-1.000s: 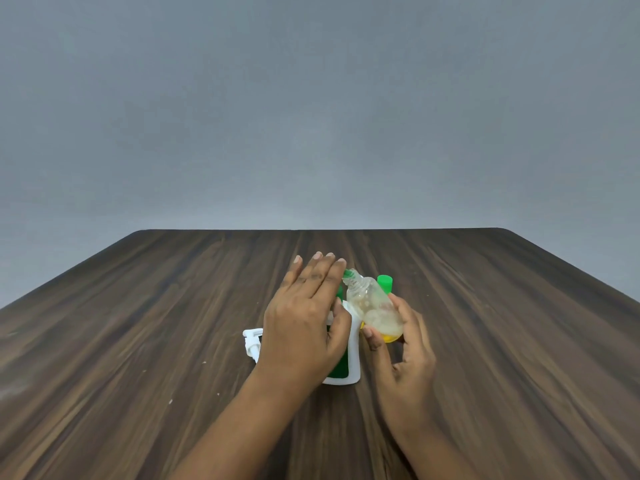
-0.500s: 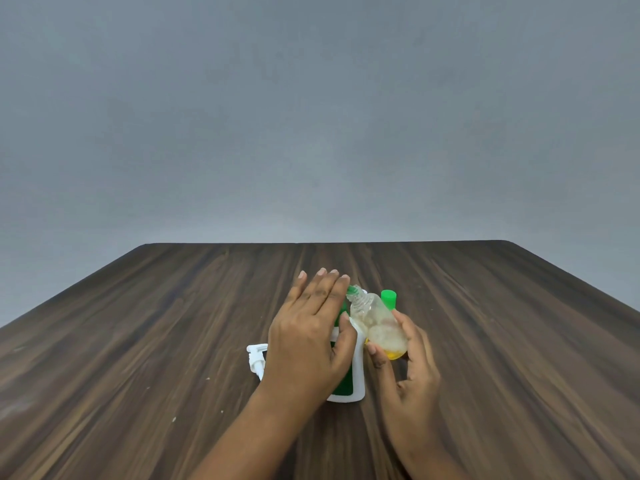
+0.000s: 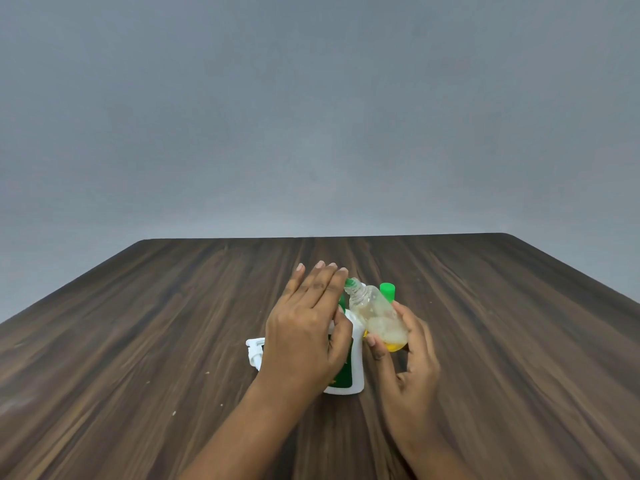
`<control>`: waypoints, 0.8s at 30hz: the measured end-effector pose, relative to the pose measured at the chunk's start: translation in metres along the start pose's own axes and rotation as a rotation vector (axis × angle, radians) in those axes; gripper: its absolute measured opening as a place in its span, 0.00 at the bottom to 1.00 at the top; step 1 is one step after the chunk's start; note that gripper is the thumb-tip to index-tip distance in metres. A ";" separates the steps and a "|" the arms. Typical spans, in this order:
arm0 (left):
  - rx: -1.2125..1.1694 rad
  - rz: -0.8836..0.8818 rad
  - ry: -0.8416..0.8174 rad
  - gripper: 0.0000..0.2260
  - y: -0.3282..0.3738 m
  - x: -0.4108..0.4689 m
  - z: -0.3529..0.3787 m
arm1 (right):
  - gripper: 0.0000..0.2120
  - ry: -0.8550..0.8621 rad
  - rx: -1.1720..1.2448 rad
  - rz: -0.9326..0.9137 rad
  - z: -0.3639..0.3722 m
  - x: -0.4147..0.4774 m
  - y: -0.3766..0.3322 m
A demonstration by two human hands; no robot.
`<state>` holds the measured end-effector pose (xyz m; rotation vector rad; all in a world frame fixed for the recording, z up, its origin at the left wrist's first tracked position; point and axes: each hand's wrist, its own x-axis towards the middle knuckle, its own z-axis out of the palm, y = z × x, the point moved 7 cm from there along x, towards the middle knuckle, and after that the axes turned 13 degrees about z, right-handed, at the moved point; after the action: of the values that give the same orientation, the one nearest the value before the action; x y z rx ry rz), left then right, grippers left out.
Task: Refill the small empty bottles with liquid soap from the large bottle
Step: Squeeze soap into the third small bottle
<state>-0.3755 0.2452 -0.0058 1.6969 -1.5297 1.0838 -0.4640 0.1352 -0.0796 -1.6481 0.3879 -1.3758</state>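
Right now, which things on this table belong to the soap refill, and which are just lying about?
Part of the job:
large white bottle, partly covered by the left hand
small clear bottle, tilted, gripped by the right hand
green cap behind it
white pump head beside the large bottle

Lying about:
only pale crumbs on the wooden table

Setting: bare indoor room, probably a staged recording space rather than a lived-in home or kitchen; the kind could not be fixed firmly from so narrow a view. Evidence noted: one dark wood-grain table (image 3: 145, 341), far corners rounded, was set against a plain, evenly lit grey wall (image 3: 311, 116). A few pale specks (image 3: 174, 413) were seen on the tabletop.
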 end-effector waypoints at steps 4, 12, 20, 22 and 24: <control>0.015 -0.003 -0.002 0.21 0.001 -0.001 0.001 | 0.20 0.005 -0.016 -0.006 -0.001 -0.001 -0.001; -0.008 -0.047 -0.003 0.22 0.002 -0.006 0.006 | 0.20 0.028 -0.066 -0.014 -0.004 0.000 -0.002; 0.019 -0.022 -0.020 0.22 0.001 -0.002 0.003 | 0.20 0.020 -0.044 -0.024 0.000 -0.001 -0.005; 0.006 -0.039 -0.022 0.23 0.001 -0.008 0.007 | 0.20 0.017 -0.059 -0.011 -0.001 0.000 -0.003; -0.006 -0.046 -0.020 0.23 0.001 -0.010 0.009 | 0.20 0.020 -0.062 -0.006 -0.003 -0.001 -0.001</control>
<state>-0.3746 0.2420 -0.0190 1.7350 -1.4977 1.0406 -0.4672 0.1349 -0.0793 -1.6886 0.4417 -1.3975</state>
